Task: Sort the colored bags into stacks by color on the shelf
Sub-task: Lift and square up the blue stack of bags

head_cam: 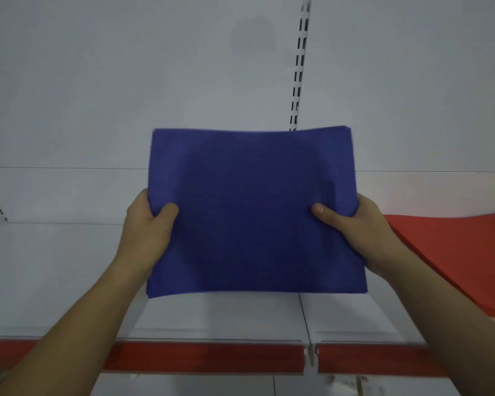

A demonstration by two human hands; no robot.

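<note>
Flat stack of dark blue fabric bags held above the white metal shelf, left hand gripping its left edge, right hand gripping its right edge, thumbs on top, flat pile of red bags lying on the shelf to the right of the blue stack.

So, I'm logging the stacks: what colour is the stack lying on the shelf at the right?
Red; the stack shows best in the head view.
</note>
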